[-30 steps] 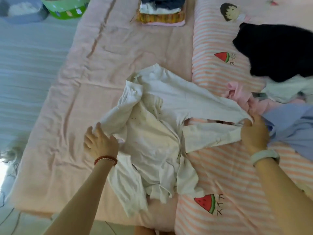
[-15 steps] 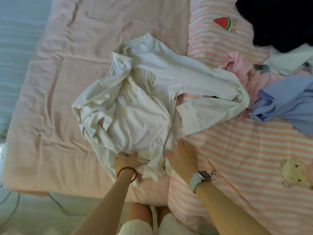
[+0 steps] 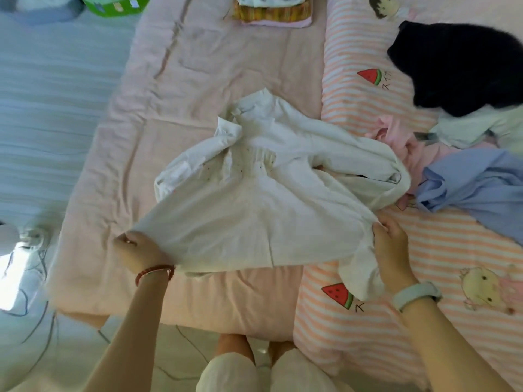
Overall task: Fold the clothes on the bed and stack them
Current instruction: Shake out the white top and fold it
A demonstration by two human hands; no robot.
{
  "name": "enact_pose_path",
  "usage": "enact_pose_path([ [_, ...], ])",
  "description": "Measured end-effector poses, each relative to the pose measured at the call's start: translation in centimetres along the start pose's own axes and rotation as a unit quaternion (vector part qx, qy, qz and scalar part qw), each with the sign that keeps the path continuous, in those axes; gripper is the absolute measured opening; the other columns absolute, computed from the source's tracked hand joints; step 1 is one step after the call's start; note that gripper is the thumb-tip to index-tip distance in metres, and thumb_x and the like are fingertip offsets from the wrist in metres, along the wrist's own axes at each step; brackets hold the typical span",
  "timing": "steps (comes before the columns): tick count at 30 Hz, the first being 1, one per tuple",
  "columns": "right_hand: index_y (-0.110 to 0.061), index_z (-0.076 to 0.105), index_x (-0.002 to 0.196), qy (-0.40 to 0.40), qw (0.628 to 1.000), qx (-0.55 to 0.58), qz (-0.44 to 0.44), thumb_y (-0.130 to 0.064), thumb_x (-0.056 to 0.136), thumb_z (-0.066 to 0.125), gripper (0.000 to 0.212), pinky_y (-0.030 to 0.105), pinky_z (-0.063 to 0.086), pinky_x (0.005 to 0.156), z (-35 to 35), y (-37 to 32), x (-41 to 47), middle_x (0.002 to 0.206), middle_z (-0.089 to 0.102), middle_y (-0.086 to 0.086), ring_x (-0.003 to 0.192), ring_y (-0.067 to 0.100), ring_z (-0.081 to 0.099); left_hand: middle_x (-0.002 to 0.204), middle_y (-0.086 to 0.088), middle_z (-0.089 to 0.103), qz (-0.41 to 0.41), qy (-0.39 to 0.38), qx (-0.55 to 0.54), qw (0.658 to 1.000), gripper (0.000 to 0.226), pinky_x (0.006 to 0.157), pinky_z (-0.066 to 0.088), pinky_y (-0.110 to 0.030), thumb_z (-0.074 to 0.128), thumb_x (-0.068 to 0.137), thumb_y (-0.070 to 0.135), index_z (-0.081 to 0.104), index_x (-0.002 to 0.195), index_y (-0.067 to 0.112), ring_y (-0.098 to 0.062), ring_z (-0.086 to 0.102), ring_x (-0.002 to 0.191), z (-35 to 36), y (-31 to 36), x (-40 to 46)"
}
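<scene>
At the far left corner sit two containers, a green tub [image 3: 113, 7] and a grey one [image 3: 42, 11], both cut off by the frame edge, so their contents cannot be told. One stack [image 3: 271, 12] of folded clothes lies at the far edge of the bed [image 3: 198, 69], on the pink quilt. Four unfolded pieces are heaped at the right on the striped cover [image 3: 452, 264]: a black one [image 3: 464, 66], a pale one [image 3: 481, 125], a pink one [image 3: 402, 137] and a blue one [image 3: 481, 188]. One white shirt [image 3: 254, 199] lies spread across the middle of the bed, its collar away from the person and its hem drawn toward the near edge. Both arms reach forward and down. The left hand [image 3: 138, 250], a red bracelet [image 3: 154, 271] on its wrist, has its fingers curled around the shirt's left hem corner. The right hand [image 3: 389, 241], with a pale band [image 3: 416, 295] on its wrist, pinches the right hem corner, where cloth hangs bunched below the fingers.
</scene>
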State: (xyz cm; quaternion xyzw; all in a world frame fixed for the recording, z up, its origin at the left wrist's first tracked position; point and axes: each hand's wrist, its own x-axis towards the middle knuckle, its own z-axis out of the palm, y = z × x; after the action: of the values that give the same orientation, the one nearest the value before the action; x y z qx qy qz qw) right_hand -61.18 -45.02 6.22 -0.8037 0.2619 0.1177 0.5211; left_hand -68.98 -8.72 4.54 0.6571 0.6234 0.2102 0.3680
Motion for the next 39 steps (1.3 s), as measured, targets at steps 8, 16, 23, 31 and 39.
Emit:
enact_pose_path([
  [8, -0.005, 0.061, 0.095, -0.195, 0.959, -0.165, 0.121, -0.033, 0.091, 0.056, 0.029, 0.017, 0.048, 0.054, 6.8, 2.4, -6.8, 0.077, 0.063, 0.006, 0.067, 0.017, 0.058, 0.100, -0.027, 0.061, -0.004, -0.334, 0.276, 0.901, 0.035, 0.083, 0.042, -0.039, 0.063, 0.085, 0.028, 0.060, 0.093, -0.007, -0.038, 0.057, 0.095, -2.9, -2.6, 3.9],
  [16, -0.006, 0.042, 0.135, -0.101, 0.994, -0.049, 0.013, -0.018, 0.098, 0.039, 0.038, 0.022, 0.039, 0.090, 13.6, -5.9, -8.2, 0.129, 0.050, 0.006, 0.114, 0.019, 0.049, 0.114, -0.029, 0.058, 0.058, -0.255, 0.114, 0.958, 0.025, 0.078, 0.036, -0.032, 0.044, 0.093, 0.005, 0.057, 0.111, -0.007, -0.039, 0.053, 0.107, -2.1, 5.6, 12.0],
  [23, -0.011, 0.054, 0.115, -0.060, 0.994, 0.064, 0.066, -0.017, 0.084, 0.067, 0.034, 0.033, 0.048, 0.086, 14.7, -8.6, -8.8, 0.108, 0.061, 0.000, 0.098, 0.020, 0.058, 0.140, -0.014, 0.031, 0.291, -0.224, 0.301, 0.880, 0.049, 0.100, 0.027, -0.048, 0.057, 0.086, 0.023, 0.042, 0.132, 0.017, -0.034, 0.031, 0.125, 0.0, 6.5, 14.5],
  [31, -0.005, 0.041, 0.134, -0.031, 0.974, -0.066, 0.215, -0.020, 0.094, 0.046, 0.043, 0.035, 0.048, 0.080, 16.1, 3.5, -12.8, 0.111, 0.058, 0.011, 0.088, 0.025, 0.057, 0.123, -0.014, 0.054, -0.123, -0.590, 0.340, 0.722, 0.066, 0.094, 0.045, -0.038, 0.053, 0.087, 0.053, 0.047, 0.129, 0.002, -0.030, 0.052, 0.112, -0.3, -8.6, 5.5],
  [39, -0.006, 0.053, 0.121, -0.096, 0.951, -0.054, 0.289, -0.016, 0.088, 0.060, 0.034, 0.027, 0.042, 0.077, 14.9, 10.3, -15.4, 0.106, 0.061, 0.009, 0.086, 0.019, 0.055, 0.091, -0.002, 0.057, -0.123, -0.558, 0.193, 0.797, 0.031, 0.086, 0.044, -0.036, 0.049, 0.093, 0.033, 0.055, 0.107, 0.006, -0.031, 0.055, 0.102, 2.5, -10.8, -1.1],
])
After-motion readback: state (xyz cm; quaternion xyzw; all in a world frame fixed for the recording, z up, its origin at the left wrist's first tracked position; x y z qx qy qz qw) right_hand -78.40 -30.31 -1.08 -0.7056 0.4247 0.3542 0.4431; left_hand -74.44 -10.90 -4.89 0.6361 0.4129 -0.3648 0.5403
